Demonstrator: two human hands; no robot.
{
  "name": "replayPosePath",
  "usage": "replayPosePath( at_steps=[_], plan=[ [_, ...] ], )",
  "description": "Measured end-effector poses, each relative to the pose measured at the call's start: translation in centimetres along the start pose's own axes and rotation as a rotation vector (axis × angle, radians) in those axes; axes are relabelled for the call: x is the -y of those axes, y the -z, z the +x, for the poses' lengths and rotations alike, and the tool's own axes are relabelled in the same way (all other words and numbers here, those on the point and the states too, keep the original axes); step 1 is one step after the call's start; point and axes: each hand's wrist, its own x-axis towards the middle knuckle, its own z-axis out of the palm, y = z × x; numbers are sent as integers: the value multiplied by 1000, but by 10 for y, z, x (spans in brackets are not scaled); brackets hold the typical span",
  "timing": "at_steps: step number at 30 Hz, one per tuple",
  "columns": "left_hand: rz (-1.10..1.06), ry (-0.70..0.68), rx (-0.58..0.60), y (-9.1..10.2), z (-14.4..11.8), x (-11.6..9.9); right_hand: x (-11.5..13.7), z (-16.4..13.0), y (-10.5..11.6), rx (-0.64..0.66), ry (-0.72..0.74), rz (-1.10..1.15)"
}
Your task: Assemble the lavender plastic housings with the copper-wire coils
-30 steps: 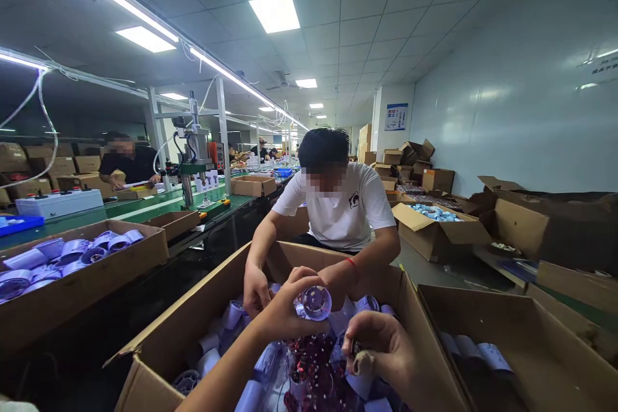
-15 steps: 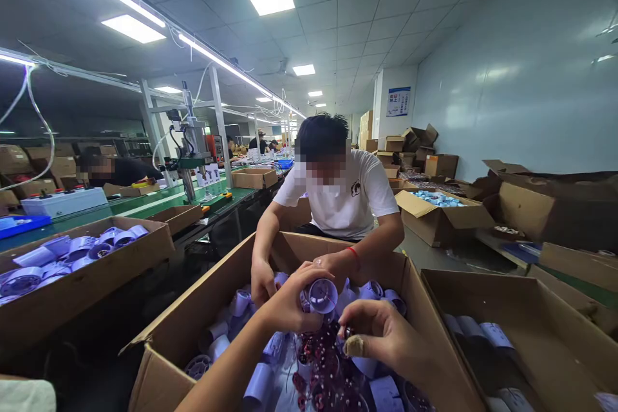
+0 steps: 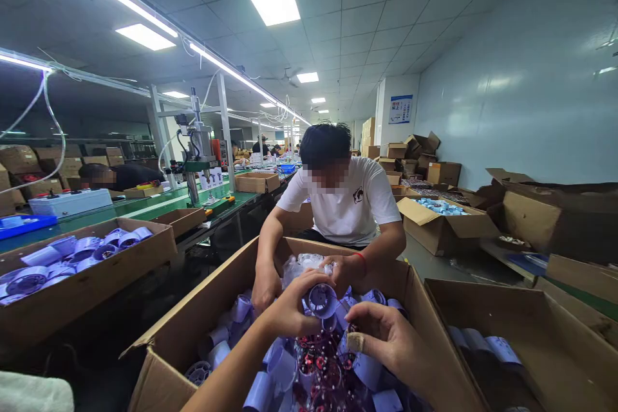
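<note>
Head camera looks down into a large open carton (image 3: 164, 344), where the left hand (image 3: 293, 309) grasps a violet cup (image 3: 322, 301) above the carton's jumbled similar cups (image 3: 259, 391) and red wired parts (image 3: 320, 368), while the right hand (image 3: 392, 340) (its thumb (image 3: 356, 341) wrapped in something tan) curls nearby, whether pinching anything one cannot tell. Beyond the carton a co-worker (image 3: 338, 212) leans in beside crumpled clear plastic (image 3: 293, 268). Left of it runs a green bench (image 3: 118, 209) bearing a press (image 3: 196, 148); to its right stand a shallower box (image 3: 545, 335) and, farther off, a glossy wall (image 3: 506, 96).
</note>
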Motion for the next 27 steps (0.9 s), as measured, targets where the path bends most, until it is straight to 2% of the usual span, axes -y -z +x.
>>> replayPosePath(
  at_steps=[4,8,10,15,19,22,27],
  plan=[
    [-29,27,22,0,-2,3,0,-1,-1,-2,25,-99],
    [69,-7,56,-4,-2,3,-3,-1,-7,60,34,-147],
    [132,-29,67,-6,0,0,-4,0,-9,51,58,-162],
    [265,-92,70,-13,4,-6,-7,1,-16,-139,203,-304],
    [251,-137,30,-18,2,-5,-14,5,-22,-365,420,-556],
    [235,-170,2,-23,1,-3,-19,9,-28,-506,511,-638],
    [231,-219,29,-29,1,-3,-18,11,-33,-526,475,-645]
  ],
)
